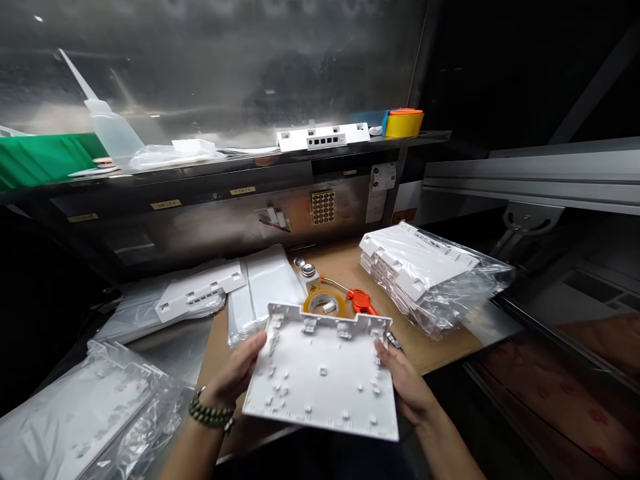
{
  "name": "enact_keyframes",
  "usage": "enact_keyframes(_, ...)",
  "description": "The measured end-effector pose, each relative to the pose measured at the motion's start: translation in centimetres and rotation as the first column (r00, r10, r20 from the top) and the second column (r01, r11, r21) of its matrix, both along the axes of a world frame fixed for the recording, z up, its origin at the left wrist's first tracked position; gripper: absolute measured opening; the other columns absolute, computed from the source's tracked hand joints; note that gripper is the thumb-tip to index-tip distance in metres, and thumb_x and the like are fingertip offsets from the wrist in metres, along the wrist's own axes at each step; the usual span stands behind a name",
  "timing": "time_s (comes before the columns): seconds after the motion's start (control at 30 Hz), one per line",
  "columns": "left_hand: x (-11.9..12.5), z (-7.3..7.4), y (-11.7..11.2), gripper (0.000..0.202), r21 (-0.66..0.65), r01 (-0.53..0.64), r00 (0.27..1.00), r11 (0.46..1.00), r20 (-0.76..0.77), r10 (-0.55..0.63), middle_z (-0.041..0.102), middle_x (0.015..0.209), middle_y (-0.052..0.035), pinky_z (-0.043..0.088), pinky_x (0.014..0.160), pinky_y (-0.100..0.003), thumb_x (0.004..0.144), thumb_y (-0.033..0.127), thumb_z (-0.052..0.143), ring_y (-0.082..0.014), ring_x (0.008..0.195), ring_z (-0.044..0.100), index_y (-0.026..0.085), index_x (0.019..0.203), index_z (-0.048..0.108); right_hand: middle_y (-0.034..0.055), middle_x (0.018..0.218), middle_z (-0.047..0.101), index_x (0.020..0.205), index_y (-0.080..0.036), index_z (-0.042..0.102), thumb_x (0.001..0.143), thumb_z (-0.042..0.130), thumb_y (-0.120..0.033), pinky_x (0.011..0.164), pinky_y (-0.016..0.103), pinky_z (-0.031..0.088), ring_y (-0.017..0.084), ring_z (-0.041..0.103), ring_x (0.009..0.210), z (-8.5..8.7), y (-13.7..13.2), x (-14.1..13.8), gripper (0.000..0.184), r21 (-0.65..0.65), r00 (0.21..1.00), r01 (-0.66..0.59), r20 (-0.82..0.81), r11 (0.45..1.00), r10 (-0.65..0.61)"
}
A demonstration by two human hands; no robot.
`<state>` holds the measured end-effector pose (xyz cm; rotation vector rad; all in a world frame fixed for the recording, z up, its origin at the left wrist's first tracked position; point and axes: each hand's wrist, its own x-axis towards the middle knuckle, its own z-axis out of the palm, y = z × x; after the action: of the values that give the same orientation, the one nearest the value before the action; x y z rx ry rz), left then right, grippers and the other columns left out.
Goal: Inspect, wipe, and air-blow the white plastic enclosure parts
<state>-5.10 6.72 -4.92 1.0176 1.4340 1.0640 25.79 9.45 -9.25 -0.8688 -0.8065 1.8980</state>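
Observation:
A white plastic housing panel (330, 393) is held up in front of me, its inner side with small posts and clips facing me. My left hand (239, 371) grips its left edge, thumb on the inner face. On the opposite edge, my right hand (404, 383) is closed in the same way. Just beyond the panel's top edge lie a roll of yellow tape (341, 305), an orange-handled tool (362, 301) with a thin metal rod, and a small white bottle (309, 276) with a metal cap.
Bagged white panels are stacked at the right (425, 257); another bagged panel (85, 413) lies front left. Clear plastic bags (267, 283) and a white port strip (203, 291) lie left of centre. A shelf (235, 163) above carries a squeeze bottle (114, 130) and a yellow tape roll (404, 125).

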Motion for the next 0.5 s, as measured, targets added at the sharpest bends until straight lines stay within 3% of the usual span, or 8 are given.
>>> enact_keyframes(0.1,0.0,-0.6,3.6,0.045,0.166,-0.069,0.958,0.984,-0.265,0.112,0.072,0.094,-0.0118,0.054,0.087,-0.045,0.086,0.061,0.065,-0.0304,0.092,0.066,0.018,0.097,0.069,0.0112,0.100,0.082,0.112,-0.017,0.074,0.075,0.088,-0.058,0.094,0.046,0.061,0.033,0.077,0.106,0.1,1.0,1.6,0.057,-0.127,0.986,0.154,-0.045,0.980,-0.161)
enact_keyframes(0.17,0.0,-1.4,5.1,0.032,0.274,-0.058,0.877,0.960,-0.446,0.180,0.071,0.109,-0.0125,0.048,0.100,-0.048,0.082,0.045,0.074,-0.0334,0.108,0.059,0.021,0.101,0.067,0.0121,0.105,0.082,0.113,-0.016,0.073,0.075,0.089,-0.057,0.096,0.047,0.061,0.034,0.076,0.111,0.2,1.4,2.6,0.057,-0.157,0.965,0.242,-0.059,0.957,-0.254)
enact_keyframes(0.23,0.0,-2.2,6.1,0.031,0.332,-0.005,0.790,0.943,-0.577,0.207,0.070,0.117,-0.0143,0.044,0.105,-0.050,0.079,0.032,0.074,-0.0365,0.118,0.054,0.021,0.107,0.066,0.0126,0.109,0.082,0.115,-0.016,0.073,0.075,0.089,-0.056,0.098,0.047,0.061,0.035,0.075,0.114,0.1,1.5,3.4,0.058,-0.162,0.944,0.310,-0.063,0.937,-0.324)
enact_keyframes(0.37,-0.2,-3.3,7.1,0.024,0.341,0.052,0.661,0.939,-0.716,0.224,0.074,0.109,-0.0181,0.044,0.099,-0.051,0.094,0.030,0.053,-0.0378,0.111,0.060,0.019,0.114,0.060,0.0112,0.112,0.081,0.118,-0.017,0.072,0.077,0.088,-0.055,0.099,0.045,0.062,0.034,0.074,0.116,-0.1,1.5,4.3,0.058,-0.174,0.914,0.390,-0.051,0.904,-0.404)
enact_keyframes(0.5,-1.3,-3.0,7.9,0.025,0.324,0.026,0.610,0.946,-0.755,0.242,0.076,0.109,-0.0162,0.046,0.087,-0.046,0.097,0.032,0.045,-0.0366,0.104,0.068,0.022,0.120,0.051,0.0111,0.112,0.081,0.117,-0.017,0.073,0.077,0.088,-0.054,0.097,0.044,0.063,0.034,0.076,0.112,-0.4,1.5,4.7,0.056,-0.208,0.893,0.431,-0.042,0.878,-0.448)
